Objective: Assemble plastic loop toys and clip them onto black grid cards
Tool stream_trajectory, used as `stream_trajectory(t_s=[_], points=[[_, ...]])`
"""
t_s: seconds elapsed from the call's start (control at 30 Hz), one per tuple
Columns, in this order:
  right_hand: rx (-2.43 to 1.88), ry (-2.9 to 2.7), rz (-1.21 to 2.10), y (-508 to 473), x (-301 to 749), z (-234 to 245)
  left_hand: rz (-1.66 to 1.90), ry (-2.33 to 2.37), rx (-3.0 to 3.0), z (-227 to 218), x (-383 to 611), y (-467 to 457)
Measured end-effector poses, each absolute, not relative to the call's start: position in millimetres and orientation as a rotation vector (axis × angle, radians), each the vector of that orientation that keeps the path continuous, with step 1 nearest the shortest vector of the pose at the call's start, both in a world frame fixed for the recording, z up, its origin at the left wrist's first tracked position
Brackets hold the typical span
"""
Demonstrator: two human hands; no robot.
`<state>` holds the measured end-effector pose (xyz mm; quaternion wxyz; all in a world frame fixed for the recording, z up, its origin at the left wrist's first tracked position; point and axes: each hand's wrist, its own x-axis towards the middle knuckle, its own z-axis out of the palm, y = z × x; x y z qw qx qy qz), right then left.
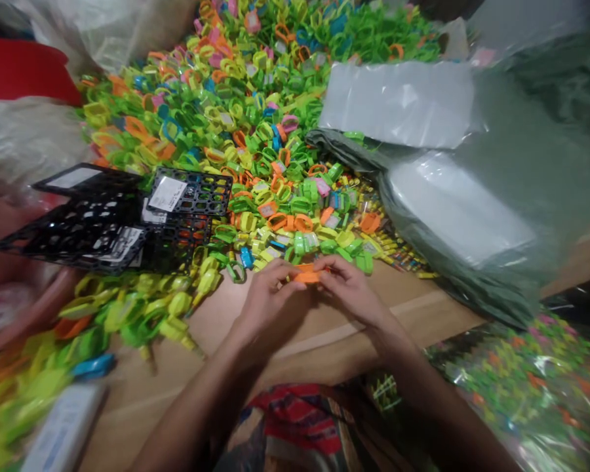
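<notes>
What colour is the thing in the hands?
The piece between the left hand and the right hand is orange, as the head view shows.

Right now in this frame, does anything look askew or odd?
Mostly the black plastic grid trays at left: they lie overlapped at mismatched angles rather than squarely stacked. No damage is discernible on the orange plastic piece held between the left hand and the right hand.
</notes>
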<state>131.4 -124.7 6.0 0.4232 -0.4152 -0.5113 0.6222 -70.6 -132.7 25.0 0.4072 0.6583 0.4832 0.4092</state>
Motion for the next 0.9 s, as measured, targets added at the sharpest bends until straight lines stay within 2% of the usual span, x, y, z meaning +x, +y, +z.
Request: stream_trajectory(t_s=[0.17,0.47,0.67,0.9], points=[[-1.039,-1.234,1.732,-128,128,0,1.035,1.205,1.651,24,-67,-146],[-1.029,-1.42,1.482,-131,115,10,1.024,1.267,1.271,25,-68,-158],[-1.036,-1.221,1.691,-144,112,3,1.084,1.282,1.168,21,-62,-171],[-1.201,-1.529,1.329,-162,114,-2,1.237,1.524,1.406,-5,-65,-192]])
